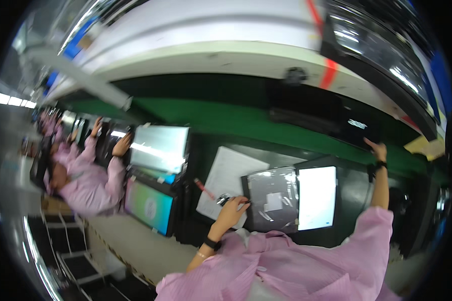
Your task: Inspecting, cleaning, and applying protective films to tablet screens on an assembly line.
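In front of me lies what looks like an open laptop, turned sideways. Its lit white screen [317, 198] is on the right, and a dark half [266, 185] under shiny clear film is on the left. My left hand [231, 212] is at the left edge of the dark half, fingers bent together around something small and dark. A shiny metallic object [223, 199] lies just beyond that hand, on a white paper sheet [226, 173]. My right arm is stretched far right, and my right hand [379, 151] touches the lower edge of a dark display [354, 128] with extended fingers.
A red-and-white stick-like item [204, 188] lies by the paper. At left are more screens [158, 145], [149, 205] and a co-worker in pink [95, 185] with hands raised. A pale shelf [211, 57] runs above the green back strip, and a yellow sheet [427, 145] hangs at right.
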`<state>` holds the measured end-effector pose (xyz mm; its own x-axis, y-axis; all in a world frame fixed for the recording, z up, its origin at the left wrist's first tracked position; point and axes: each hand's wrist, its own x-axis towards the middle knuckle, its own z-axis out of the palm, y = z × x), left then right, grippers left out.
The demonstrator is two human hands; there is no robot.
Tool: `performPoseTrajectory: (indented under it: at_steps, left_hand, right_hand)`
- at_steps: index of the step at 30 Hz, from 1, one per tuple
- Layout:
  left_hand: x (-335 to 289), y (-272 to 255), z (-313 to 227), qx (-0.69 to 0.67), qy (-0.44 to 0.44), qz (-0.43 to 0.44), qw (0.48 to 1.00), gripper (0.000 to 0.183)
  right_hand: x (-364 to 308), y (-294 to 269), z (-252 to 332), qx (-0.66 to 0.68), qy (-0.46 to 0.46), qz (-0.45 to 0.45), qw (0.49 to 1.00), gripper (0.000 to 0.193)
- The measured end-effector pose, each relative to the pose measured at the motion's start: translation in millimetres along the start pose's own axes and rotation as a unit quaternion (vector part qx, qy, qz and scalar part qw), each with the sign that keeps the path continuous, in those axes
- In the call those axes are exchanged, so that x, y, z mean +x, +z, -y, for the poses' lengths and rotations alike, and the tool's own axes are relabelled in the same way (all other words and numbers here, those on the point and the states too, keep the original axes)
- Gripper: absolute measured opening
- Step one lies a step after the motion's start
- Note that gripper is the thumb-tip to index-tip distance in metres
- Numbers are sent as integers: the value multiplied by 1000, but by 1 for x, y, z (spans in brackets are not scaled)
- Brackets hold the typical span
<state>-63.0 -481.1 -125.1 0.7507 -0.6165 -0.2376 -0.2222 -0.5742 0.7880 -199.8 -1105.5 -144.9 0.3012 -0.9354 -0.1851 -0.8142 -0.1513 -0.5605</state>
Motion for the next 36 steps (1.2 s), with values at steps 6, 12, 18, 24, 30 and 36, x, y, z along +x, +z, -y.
performPoseTrajectory:
  at_steps: [6,12,18,24,30,36]
  left_hand:
    - [-22,-12,14,-2,-16,9,1000,26]
    - [-49,-27,24,-27,-26,42,998,29]
    - [-69,-40,28,4,7,106,994,35]
    - [-101,-58,40,-29,28,58,998,35]
    - [-117,-70,44,-118,-12,47,992,36]
    - [-114,-75,42,-100,-10,74,992,30]
  right_hand:
    - [-89,-40,19,301,-29,43,952,27]
    - [-321,-37,66,450,30,2,893,48]
    - [-417,52,159,502,-29,246,829,35]
    - [-500,152,304,511,-60,426,744,31]
    - [-516,272,351,491,-163,414,749,34]
    - [-507,267,365,66,-406,260,873,69]
